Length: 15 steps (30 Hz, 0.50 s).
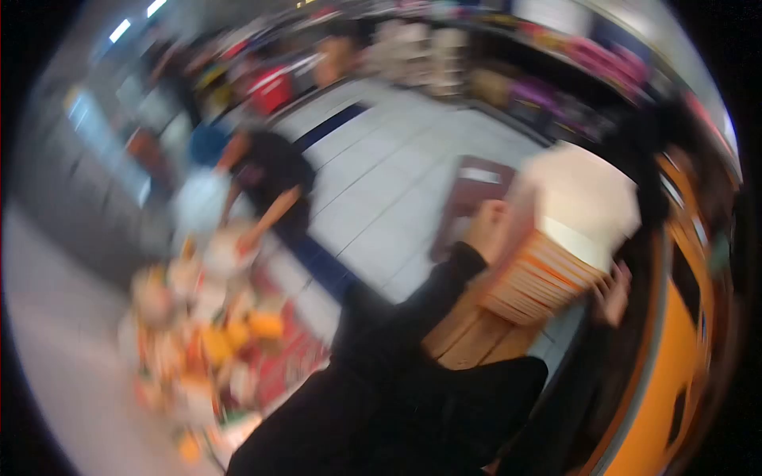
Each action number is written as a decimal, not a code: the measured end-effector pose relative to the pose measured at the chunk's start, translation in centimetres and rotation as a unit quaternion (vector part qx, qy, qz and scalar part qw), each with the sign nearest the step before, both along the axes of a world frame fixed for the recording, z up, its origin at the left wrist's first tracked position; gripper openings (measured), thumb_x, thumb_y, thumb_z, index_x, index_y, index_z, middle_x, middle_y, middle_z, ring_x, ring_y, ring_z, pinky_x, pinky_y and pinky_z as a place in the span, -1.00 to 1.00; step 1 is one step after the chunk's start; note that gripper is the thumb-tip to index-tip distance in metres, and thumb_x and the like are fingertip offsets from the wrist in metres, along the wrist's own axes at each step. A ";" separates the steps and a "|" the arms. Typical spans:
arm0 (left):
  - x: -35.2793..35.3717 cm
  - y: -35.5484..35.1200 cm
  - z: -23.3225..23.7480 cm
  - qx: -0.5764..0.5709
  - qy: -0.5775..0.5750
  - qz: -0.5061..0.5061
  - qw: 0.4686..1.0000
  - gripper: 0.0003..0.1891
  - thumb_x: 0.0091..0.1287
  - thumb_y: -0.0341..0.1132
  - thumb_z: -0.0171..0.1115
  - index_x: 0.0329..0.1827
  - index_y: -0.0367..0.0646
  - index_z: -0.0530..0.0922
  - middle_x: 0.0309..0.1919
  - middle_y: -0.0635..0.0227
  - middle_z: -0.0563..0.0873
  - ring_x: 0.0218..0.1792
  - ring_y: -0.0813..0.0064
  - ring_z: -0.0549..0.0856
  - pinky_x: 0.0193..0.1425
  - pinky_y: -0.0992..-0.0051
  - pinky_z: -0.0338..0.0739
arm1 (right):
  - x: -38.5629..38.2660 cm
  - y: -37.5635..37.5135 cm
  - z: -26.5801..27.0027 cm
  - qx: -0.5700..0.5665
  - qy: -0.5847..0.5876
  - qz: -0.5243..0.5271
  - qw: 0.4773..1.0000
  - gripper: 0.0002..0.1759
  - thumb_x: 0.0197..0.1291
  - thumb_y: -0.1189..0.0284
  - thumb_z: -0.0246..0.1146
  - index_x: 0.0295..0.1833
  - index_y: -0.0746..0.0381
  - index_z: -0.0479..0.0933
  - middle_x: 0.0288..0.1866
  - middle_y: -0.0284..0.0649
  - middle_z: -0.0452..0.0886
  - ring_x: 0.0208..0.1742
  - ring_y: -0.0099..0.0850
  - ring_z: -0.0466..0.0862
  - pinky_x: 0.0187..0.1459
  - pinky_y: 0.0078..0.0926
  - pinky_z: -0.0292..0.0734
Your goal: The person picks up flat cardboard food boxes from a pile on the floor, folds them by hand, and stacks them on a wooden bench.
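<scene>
Between my two hands is a bulky stack (548,278) with a pale, roughly six-sided top and orange-and-white striped sides. It looks like nested paper containers, but blur hides the exact kind. My left hand (486,230) presses against its left side, fingers bent. On the lower right edge, my right hand (613,295) grips with its fingers curled against the side. Beneath the stack is a slatted wooden surface (468,333). A dark reddish-brown flat item (476,186) with a white label lies just beyond my left hand.
Orange framework (683,333) rises close on my right. To the left, a person in a dark shirt (278,170) and another with a blue head cover (208,143) are beside a heap of orange and pale packages (214,333). Loaded shelves (556,55) line the back beyond white floor tiles (381,166).
</scene>
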<state>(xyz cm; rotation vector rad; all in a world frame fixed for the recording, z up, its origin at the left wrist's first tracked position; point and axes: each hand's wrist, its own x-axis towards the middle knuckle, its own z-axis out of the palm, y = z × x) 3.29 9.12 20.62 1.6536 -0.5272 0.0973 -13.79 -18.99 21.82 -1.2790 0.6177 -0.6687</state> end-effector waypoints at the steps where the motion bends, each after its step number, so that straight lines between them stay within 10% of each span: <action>1: -0.7 3.5 -0.7 -0.032 -0.003 0.028 0.999 -0.62 0.45 -0.13 0.03 0.11 -0.27 0.41 -0.11 0.11 0.63 -0.06 0.25 0.63 0.08 0.34 0.48 | -0.7 -3.1 -4.5 -0.027 -0.084 0.004 0.996 -0.47 0.46 0.21 -0.17 0.43 0.21 0.15 0.31 -0.04 0.40 0.29 -0.25 0.46 0.26 -0.28 0.47; 2: -2.2 7.8 -1.6 -0.052 0.025 0.074 0.996 -0.63 0.45 -0.13 0.05 0.11 -0.26 0.41 -0.12 0.13 0.63 -0.06 0.30 0.63 0.08 0.36 0.48 | -2.4 -5.1 -8.8 -0.072 -0.133 0.113 0.982 -0.40 0.45 0.12 -0.18 0.43 0.30 0.15 0.37 -0.01 0.35 0.34 -0.18 0.42 0.33 -0.26 0.40; 3: -3.6 11.9 -2.7 -0.073 0.051 0.109 0.990 -0.64 0.44 -0.13 0.07 0.11 -0.24 0.42 -0.13 0.15 0.63 -0.06 0.34 0.62 0.07 0.38 0.48 | -3.5 3.0 -3.0 0.043 0.003 -0.041 0.998 -0.36 0.45 0.06 -0.19 0.42 0.32 0.20 0.42 0.03 0.28 0.40 -0.13 0.35 0.41 -0.23 0.29; 6: -8.0 25.6 -10.9 -0.023 0.151 0.347 0.925 -0.69 0.41 -0.17 0.12 0.06 -0.20 0.47 -0.25 0.21 0.64 -0.18 0.41 0.65 -0.04 0.40 0.53 | -7.9 7.0 -11.8 -0.033 0.119 -0.083 0.989 -0.33 0.40 0.00 -0.07 0.39 0.28 0.28 0.29 0.02 0.42 0.31 -0.14 0.40 0.30 -0.25 0.33; 8: -11.6 36.9 -22.2 -0.026 0.281 0.382 0.880 -0.67 0.36 -0.18 0.16 0.06 -0.20 0.48 -0.32 0.19 0.64 -0.34 0.40 0.65 -0.22 0.43 0.55 | -10.7 9.6 -16.9 -0.054 0.201 -0.088 0.974 -0.39 0.40 0.04 -0.02 0.36 0.25 0.33 0.18 -0.05 0.48 0.17 -0.19 0.48 0.17 -0.28 0.42; 13: -31.7 64.3 -58.6 0.204 0.299 0.612 0.703 -0.58 0.17 -0.17 0.27 0.02 -0.24 0.51 -0.19 -0.04 0.67 -0.07 0.07 0.63 0.07 0.23 0.48 | -14.2 6.8 -23.3 -0.214 0.277 -0.027 0.936 -0.54 0.45 0.16 -0.04 0.28 0.19 0.45 0.16 -0.10 0.51 0.10 -0.20 0.55 0.07 -0.26 0.51; 15: -37.4 67.9 -58.8 0.096 0.374 0.619 0.684 -0.52 0.15 -0.04 0.23 0.02 -0.20 0.52 -0.16 -0.02 0.65 -0.07 0.06 0.62 0.04 0.19 0.47 | -13.2 9.5 -19.7 -0.261 0.304 -0.046 0.915 -0.57 0.46 0.21 -0.06 0.27 0.19 0.47 0.21 -0.10 0.49 0.14 -0.20 0.55 0.12 -0.27 0.50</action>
